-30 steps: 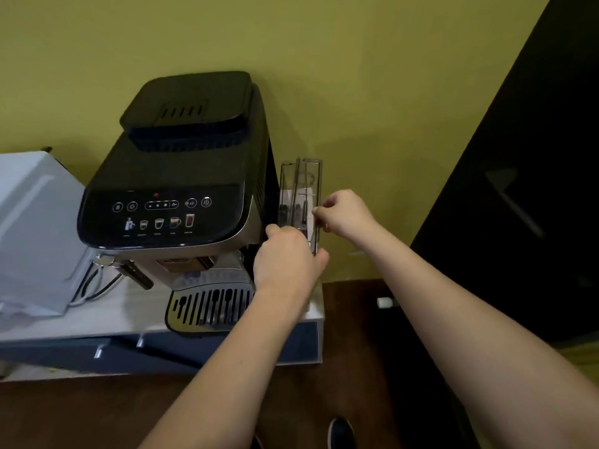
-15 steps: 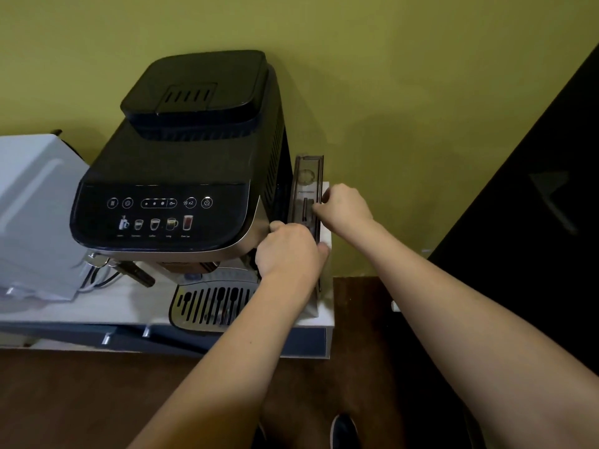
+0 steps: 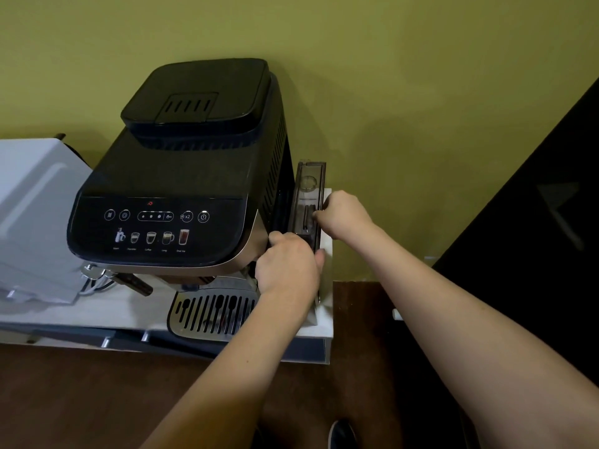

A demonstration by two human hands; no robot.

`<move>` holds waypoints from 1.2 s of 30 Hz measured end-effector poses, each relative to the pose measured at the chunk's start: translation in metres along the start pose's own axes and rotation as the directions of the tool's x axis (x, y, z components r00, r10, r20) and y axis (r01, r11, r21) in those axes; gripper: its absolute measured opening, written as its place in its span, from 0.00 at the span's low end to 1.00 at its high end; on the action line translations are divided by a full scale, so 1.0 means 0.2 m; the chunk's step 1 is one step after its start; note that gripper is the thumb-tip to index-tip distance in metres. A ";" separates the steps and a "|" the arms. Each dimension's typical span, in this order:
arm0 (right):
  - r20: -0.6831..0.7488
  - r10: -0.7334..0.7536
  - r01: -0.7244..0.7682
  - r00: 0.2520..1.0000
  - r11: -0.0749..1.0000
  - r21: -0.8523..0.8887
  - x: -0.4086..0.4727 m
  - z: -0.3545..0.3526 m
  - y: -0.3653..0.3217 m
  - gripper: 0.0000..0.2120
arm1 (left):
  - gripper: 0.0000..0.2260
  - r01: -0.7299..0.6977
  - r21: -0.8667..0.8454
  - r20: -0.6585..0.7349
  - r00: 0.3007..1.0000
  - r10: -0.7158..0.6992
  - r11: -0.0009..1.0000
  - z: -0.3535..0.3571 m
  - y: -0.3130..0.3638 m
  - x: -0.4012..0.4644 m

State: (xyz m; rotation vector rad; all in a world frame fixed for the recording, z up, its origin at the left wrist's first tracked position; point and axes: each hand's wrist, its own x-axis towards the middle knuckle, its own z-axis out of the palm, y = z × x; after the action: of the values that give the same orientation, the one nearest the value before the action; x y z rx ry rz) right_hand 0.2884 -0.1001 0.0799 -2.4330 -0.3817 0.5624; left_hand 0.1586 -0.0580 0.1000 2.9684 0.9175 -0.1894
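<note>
— Olive-yellow wall [image 3: 421, 92] at the back, a white desk [image 3: 129, 312] pushed up to it. What's being handled?

— The water tank [image 3: 311, 189], a smoky, see-through slab standing upright against the right flank of the black coffee machine [image 3: 181, 176], right at the desk's right end.

— And the hands?

— Both clamped on it. The left hand [image 3: 287, 267] curls round the tank's front edge low down, and the right hand [image 3: 345, 215] pinches its upper rim further back. My guess is that the low grip steers the base along the housing while the high one stops so tall and narrow a thing from tipping.

— Is it seated?

— I can't tell. It sits close beside the housing, but the joint is hidden.

— Anything in the way?

— There's little room on the right: the desk ends just beside the tank, and a dark panel [image 3: 534, 205] stands beyond. The drip tray [image 3: 210, 314] juts forward near the left wrist. The steam wand [image 3: 129, 281] and a pale appliance [image 3: 35, 205] are well apart, on the left.
</note>
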 end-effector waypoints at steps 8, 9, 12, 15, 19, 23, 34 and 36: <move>0.019 0.026 -0.028 0.999 0.993 0.115 -0.02 0.03 0.00 0.13 | 0.31 -0.033 0.175 0.008 0.999 0.032 0.984 0.02 0.01 0.01; 0.021 0.025 -0.028 0.999 0.991 0.131 -0.02 0.04 0.00 0.13 | 0.32 -0.032 0.205 0.012 0.999 0.030 0.978 0.03 0.02 0.02; 0.009 0.022 -0.023 1.000 0.989 0.146 -0.03 0.07 -0.01 0.15 | 0.35 -0.004 0.200 0.048 0.999 -0.006 0.980 0.04 0.03 0.01; -0.039 0.030 -0.023 0.999 0.987 0.161 -0.05 0.07 0.02 0.14 | 0.38 0.015 0.060 0.036 0.999 -0.017 0.998 0.09 0.03 -0.05; -0.096 0.035 -0.017 0.995 0.982 0.187 -0.20 0.07 0.08 0.12 | 0.35 -0.017 -0.093 -0.065 0.998 0.011 0.996 0.13 -0.01 -0.22; -0.206 0.013 0.033 0.978 0.976 0.215 -0.45 0.06 0.11 0.16 | 0.34 -0.066 -0.168 -0.170 0.985 0.038 0.984 0.14 -0.08 -0.44; -0.525 -0.058 0.254 0.849 0.916 0.309 -1.27 0.21 -0.05 0.16 | 0.35 -0.241 -0.246 -0.431 0.895 0.117 0.939 0.12 -0.51 -1.02; -0.534 -0.067 0.267 0.843 0.914 0.307 -1.38 0.28 -0.06 0.16 | 0.35 -0.241 -0.268 -0.419 0.901 0.112 0.933 0.14 -0.60 -1.12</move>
State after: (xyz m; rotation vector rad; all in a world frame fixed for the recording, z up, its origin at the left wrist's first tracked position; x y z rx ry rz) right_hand 0.0206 -0.1710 0.1304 -2.0441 -0.2317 -0.1056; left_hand -0.0956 -0.0869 0.1009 2.8032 0.6129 0.5371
